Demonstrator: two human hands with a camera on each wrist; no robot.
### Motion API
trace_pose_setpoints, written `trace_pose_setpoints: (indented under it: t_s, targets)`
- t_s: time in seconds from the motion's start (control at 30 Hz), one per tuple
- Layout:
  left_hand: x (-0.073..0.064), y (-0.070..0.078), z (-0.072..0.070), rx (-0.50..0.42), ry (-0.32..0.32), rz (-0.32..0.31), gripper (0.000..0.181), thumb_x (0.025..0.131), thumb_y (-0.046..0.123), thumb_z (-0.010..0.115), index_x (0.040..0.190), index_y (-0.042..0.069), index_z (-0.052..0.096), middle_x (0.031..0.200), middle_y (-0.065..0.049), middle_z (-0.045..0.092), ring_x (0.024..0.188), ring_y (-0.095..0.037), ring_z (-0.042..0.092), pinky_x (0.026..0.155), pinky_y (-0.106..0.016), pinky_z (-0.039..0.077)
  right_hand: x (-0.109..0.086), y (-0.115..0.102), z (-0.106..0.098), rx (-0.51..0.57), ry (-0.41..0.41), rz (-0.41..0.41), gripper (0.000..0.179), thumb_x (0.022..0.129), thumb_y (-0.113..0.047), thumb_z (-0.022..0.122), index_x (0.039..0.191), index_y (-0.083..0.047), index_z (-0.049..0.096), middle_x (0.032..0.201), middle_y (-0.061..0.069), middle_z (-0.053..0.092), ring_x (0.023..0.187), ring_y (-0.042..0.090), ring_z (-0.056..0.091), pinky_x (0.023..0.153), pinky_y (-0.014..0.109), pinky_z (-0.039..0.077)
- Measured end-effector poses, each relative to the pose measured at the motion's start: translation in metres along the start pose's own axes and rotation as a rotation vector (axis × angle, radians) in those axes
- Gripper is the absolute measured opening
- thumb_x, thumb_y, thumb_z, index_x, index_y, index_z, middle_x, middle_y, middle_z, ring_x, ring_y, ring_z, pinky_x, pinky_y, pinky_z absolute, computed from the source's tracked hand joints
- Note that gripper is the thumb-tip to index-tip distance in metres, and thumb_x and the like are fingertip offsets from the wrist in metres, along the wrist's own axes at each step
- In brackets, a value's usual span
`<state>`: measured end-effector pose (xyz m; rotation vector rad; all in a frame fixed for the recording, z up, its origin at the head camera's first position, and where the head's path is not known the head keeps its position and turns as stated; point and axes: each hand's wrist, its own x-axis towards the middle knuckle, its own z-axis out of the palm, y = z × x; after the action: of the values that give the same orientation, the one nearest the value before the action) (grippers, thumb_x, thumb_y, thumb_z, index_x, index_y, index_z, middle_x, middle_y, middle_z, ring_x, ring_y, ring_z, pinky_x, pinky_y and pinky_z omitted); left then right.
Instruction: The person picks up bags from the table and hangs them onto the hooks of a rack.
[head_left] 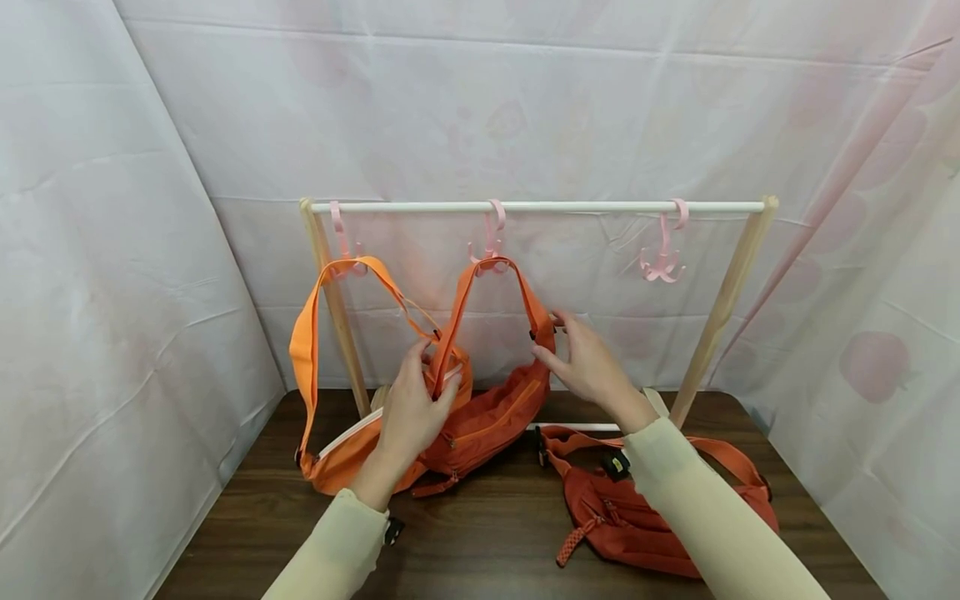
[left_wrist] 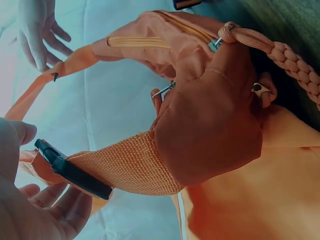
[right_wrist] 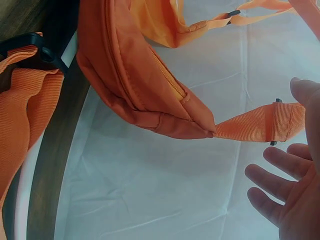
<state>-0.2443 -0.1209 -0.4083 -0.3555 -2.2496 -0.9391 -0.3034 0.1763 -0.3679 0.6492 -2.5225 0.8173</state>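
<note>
A rust-orange waist bag (head_left: 495,417) hangs by its strap loop from the middle pink hook (head_left: 492,242). My left hand (head_left: 411,408) is at the left side of the loop, thumb and fingers loosely spread about the strap beside a black buckle (left_wrist: 75,172). On the other side of the loop, my right hand (head_left: 592,367) has its thumb and fingers apart around the strap near a small black slider (right_wrist: 275,120). A brighter orange bag (head_left: 345,467) hangs from the left pink hook (head_left: 345,237), partly hidden behind my left hand and the middle bag.
A white rail (head_left: 585,207) on wooden legs carries the hooks. The right pink hook (head_left: 663,254) holds no bag. Another red-orange waist bag (head_left: 637,533) lies on the dark wooden table (head_left: 480,542), partly under my right forearm. Pale curtains (head_left: 480,108) surround the table.
</note>
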Motion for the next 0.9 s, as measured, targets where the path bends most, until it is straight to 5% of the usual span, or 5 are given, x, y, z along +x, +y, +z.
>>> trace_pose_setpoints:
  t_s: [0.3, 0.5, 0.9]
  targets:
    - [-0.008, 0.003, -0.005, -0.008, -0.008, 0.004, 0.073, 0.097, 0.03, 0.08, 0.155, 0.003, 0.044, 0.125, -0.012, 0.059, 0.09, -0.026, 0.062, 0.071, -0.044, 0.051, -0.017, 0.006, -0.003, -0.024, -0.025, 0.043, 0.081, 0.101, -0.051, 0.071, 0.161, -0.006, 0.039, 0.15, 0.017, 0.056, 0.135, 0.039, 0.055, 0.111, 0.061, 0.043]
    - [-0.013, 0.005, -0.007, -0.015, -0.004, 0.02, 0.075, 0.097, 0.031, 0.08, 0.156, 0.003, 0.043, 0.133, -0.018, 0.057, 0.111, -0.032, 0.062, 0.088, -0.049, 0.053, -0.027, 0.01, -0.005, -0.041, -0.02, 0.038, 0.079, 0.101, -0.044, 0.074, 0.161, -0.006, 0.039, 0.148, 0.019, 0.057, 0.133, 0.04, 0.057, 0.108, 0.061, 0.045]
    - [-0.019, 0.009, -0.01, -0.004, 0.064, 0.102, 0.078, 0.093, 0.03, 0.084, 0.155, 0.004, 0.044, 0.144, -0.018, 0.05, 0.126, -0.037, 0.053, 0.102, -0.052, 0.046, -0.05, 0.019, -0.011, -0.056, -0.051, 0.058, 0.081, 0.101, -0.049, 0.071, 0.161, -0.005, 0.039, 0.15, 0.02, 0.056, 0.134, 0.043, 0.056, 0.108, 0.063, 0.045]
